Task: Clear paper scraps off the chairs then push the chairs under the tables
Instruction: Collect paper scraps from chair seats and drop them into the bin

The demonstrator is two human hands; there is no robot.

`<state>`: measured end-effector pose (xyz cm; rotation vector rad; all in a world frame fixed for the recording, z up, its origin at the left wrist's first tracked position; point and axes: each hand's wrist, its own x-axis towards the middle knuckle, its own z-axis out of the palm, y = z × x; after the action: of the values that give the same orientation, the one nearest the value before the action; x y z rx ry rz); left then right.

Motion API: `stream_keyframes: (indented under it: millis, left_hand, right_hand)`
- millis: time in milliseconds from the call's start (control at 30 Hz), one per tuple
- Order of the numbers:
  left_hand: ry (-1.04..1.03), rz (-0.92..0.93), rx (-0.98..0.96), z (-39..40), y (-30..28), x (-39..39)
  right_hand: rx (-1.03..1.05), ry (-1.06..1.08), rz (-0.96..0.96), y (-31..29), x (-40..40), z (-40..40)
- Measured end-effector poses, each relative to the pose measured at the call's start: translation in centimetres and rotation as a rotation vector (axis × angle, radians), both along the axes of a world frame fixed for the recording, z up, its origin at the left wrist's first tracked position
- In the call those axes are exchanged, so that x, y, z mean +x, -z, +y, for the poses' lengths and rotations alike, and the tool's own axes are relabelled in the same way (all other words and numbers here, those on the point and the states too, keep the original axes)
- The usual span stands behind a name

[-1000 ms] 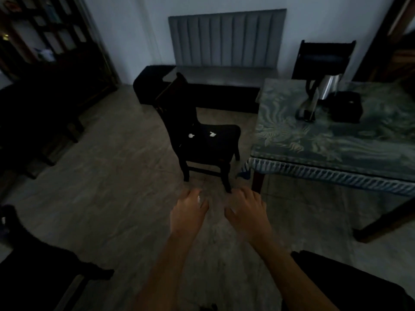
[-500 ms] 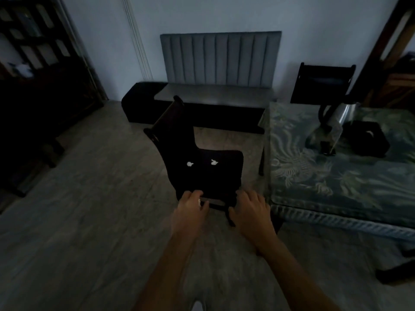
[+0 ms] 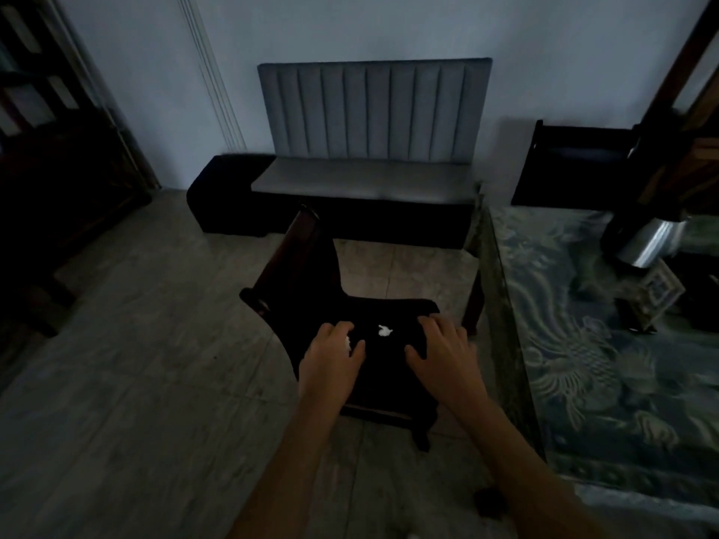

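A black chair [image 3: 307, 274] stands left of the table [image 3: 576, 383], its seat toward me. One white paper scrap [image 3: 384, 331] lies in the middle of the seat, between my hands. My left hand [image 3: 330, 359] is over the left part of the seat, fingers curled, with a bit of white paper [image 3: 347, 342] showing between thumb and fingers. A second scrap on the seat is hidden by that hand. My right hand [image 3: 441, 354] hovers over the right part of the seat with fingers spread, holding nothing.
The table carries a patterned green cloth, a metal kettle [image 3: 646, 243] and a small box [image 3: 657, 293]. A grey padded bench [image 3: 362, 180] stands against the back wall, another dark chair [image 3: 576, 165] behind the table. Dark shelving [image 3: 58, 157] lines the left. Tiled floor lies open at left.
I have walked up to the chair. Both hands have gone from above the floor to over the seat. The left scrap on the seat is now covered by my left hand.
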<state>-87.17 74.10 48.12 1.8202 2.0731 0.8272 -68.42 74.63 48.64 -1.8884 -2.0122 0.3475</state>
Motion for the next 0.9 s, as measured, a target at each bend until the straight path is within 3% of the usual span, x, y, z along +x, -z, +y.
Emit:
stream_keyframes:
  millis: [233,567,900]
  left_hand:
    - [-0.008,0.039,-0.051,12.7,1.8,-0.8]
    - [-0.077,-0.022,-0.159,30.2,6.0,-1.9]
    - [-0.097,-0.078,-0.321,39.8,17.5,-3.9]
  right_hand:
    - [0.01,-0.046,-0.006,3.0,-1.2,13.6]
    - [-0.14,-0.082,0.044,8.5,-2.2,31.8]
    - [-0.296,-0.003,0.163,21.2,-4.5,40.0]
